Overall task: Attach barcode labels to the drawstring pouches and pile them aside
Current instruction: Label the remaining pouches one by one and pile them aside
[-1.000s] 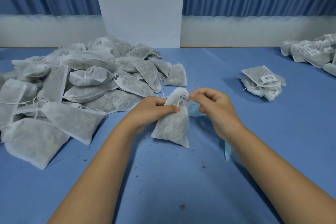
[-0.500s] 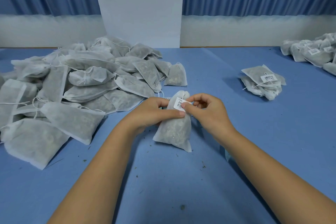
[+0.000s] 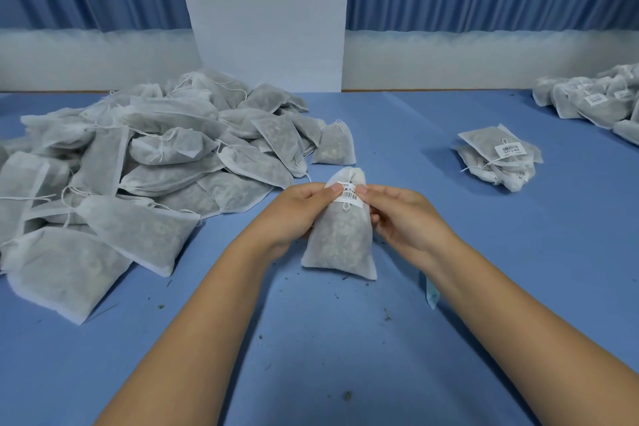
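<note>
While both thumbs bear down on the barcode label, the drawstring pouch rests its bottom seam on the blue table at the centre. Its neck points to twelve o'clock, probably so the filling gives a firm backing to press against. The left hand grips the pouch from nine o'clock, fingers curled behind it and thumb on the label's upper left corner. The right hand holds it likewise from three o'clock, thumb on the upper right corner. The label sits just under the gathered neck and looks stuck down, so I judge this the smoothing step before piling. Its bars are plain, but the characters over them are too small to read. At ten o'clock lies the heap of unlabelled pouches. At two o'clock is the small labelled pile, likely the destination, its top label equally unreadable.
</note>
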`<state>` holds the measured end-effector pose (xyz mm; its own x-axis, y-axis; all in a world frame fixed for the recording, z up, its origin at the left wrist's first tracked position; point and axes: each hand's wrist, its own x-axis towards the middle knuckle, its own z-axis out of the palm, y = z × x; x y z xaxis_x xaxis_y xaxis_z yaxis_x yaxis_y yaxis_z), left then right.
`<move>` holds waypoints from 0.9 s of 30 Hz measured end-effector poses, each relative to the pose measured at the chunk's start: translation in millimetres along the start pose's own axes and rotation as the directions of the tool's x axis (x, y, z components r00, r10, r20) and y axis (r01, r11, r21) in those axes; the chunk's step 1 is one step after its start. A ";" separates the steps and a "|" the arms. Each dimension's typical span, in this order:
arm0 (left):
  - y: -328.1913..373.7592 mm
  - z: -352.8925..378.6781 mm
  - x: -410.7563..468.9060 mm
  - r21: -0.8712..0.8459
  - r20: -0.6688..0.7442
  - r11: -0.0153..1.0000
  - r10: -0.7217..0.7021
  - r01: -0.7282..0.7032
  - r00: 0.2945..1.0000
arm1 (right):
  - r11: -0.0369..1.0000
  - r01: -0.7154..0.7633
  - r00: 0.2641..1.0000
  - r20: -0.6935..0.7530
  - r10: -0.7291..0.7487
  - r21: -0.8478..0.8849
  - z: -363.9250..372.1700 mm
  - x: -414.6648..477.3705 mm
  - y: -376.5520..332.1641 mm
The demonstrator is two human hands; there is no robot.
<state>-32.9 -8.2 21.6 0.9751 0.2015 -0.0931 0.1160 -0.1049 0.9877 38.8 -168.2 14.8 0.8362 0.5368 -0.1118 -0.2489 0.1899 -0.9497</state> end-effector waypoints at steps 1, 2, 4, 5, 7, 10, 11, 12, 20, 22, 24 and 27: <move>-0.2 1.1 0.5 -0.003 -0.018 1.000 -0.002 0.002 1.000 | 0.999 0.021 1.000 -0.019 -0.021 -0.026 1.5 -0.1 -0.3; -0.3 1.9 1.3 -0.003 -0.038 1.000 -0.007 0.007 0.999 | 0.997 0.042 0.998 -0.041 -0.045 -0.064 2.8 -0.4 -0.8; -1.7 2.2 3.7 -0.022 -0.088 0.999 -0.029 0.027 0.996 | 0.972 0.073 0.992 -0.087 -0.094 -0.222 5.3 -2.2 -2.5; -2.7 2.1 4.6 -0.048 -0.116 0.998 -0.040 0.034 0.992 | 0.930 0.089 0.987 -0.097 -0.131 -0.356 6.0 -4.2 -3.1; -3.7 1.3 6.9 -0.090 -0.177 0.995 -0.050 0.035 0.983 | 0.805 0.140 0.980 -0.037 -0.197 -0.577 7.9 -9.4 -2.0; -4.4 1.5 9.6 -0.066 -0.222 0.997 -0.045 0.031 0.974 | 0.738 0.239 0.965 0.068 -0.255 -0.631 10.6 -13.8 2.7; -3.5 0.9 8.9 -0.042 -0.233 0.999 -0.038 0.029 0.972 | 0.756 0.278 0.953 0.071 -0.295 -0.593 10.5 -13.5 2.1; -2.6 -1.0 8.1 -0.012 -0.240 1.000 -0.028 0.025 0.970 | 0.781 0.319 0.938 0.062 -0.341 -0.537 8.8 -12.8 -0.6; -13.5 -8.4 5.3 0.290 -0.090 0.952 0.128 -0.097 0.988 | 0.854 0.452 0.871 -0.082 -0.485 -0.257 -1.8 -9.9 -20.1; -18.5 -8.0 6.2 0.491 -0.075 0.857 0.221 -0.157 0.972 | 0.858 0.513 0.830 -0.246 -0.501 -0.015 -2.5 -8.0 -23.1; -21.5 -7.1 7.4 0.605 -0.061 0.775 0.275 -0.183 0.960 | 0.866 0.491 0.853 -0.256 -0.455 0.095 -4.0 -7.5 -23.1; -21.9 -7.8 7.9 0.678 -0.032 0.706 0.309 -0.206 0.951 | 0.912 0.405 0.893 -0.185 -0.411 -0.069 -1.3 -5.5 -13.3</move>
<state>-29.2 3.2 0.1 0.9565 0.1908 0.2207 0.0091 -0.7756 0.6311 38.2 -174.8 27.7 0.9392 0.2494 0.2361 0.1453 0.3341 -0.9313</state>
